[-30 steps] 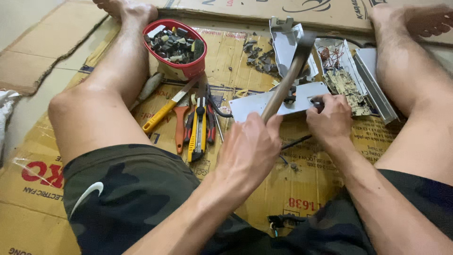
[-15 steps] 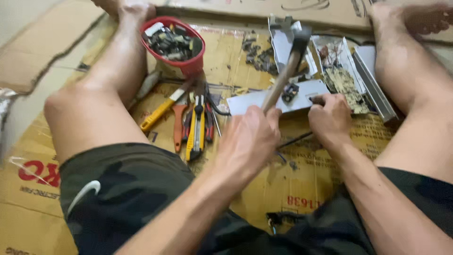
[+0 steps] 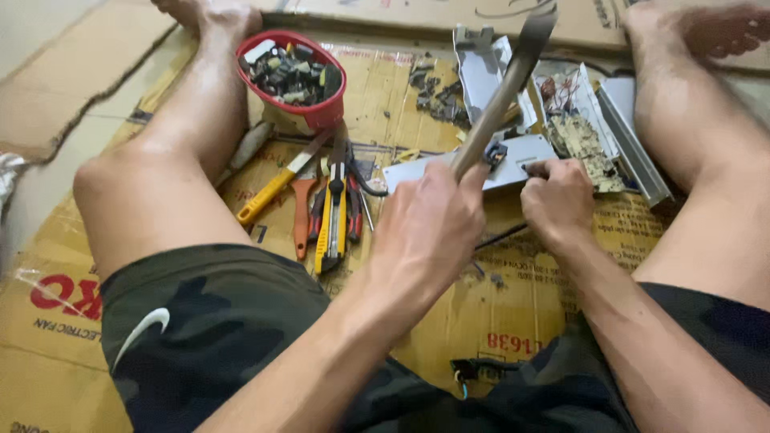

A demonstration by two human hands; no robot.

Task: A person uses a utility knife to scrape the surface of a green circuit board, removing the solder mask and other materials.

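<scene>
In the head view, the left hand (image 3: pixel 429 232) is closed tight around the wooden handle of a hammer (image 3: pixel 501 88), and the hammer is raised at a slant, with its blurred head near the top edge of the picture. The right hand (image 3: pixel 559 200) is closed on a small dark tool, probably a chisel or punch, but the fingers hide most of it. Its tip rests on a flat grey metal plate (image 3: pixel 449 170) that lies on the cardboard floor sheet (image 3: pixel 385 88) between the person's bare legs.

The risk, I think, is a blow that misses the small tool and lands on the right hand, because the knuckles are just beside the striking point. The loose plate could also slide or jump, and small pieces could fly.

To the left lie a yellow-handled utility knife (image 3: pixel 333 228) and orange-handled pliers (image 3: pixel 302 212), and a red plastic bowl full of dark small parts (image 3: pixel 293 74) stands near the left knee. Opened grey metal casings (image 3: pixel 577 112) lie behind the plate.

The brown cardboard carries red block lettering at the lower left and at the lower middle, and faint black print under the tools.
</scene>
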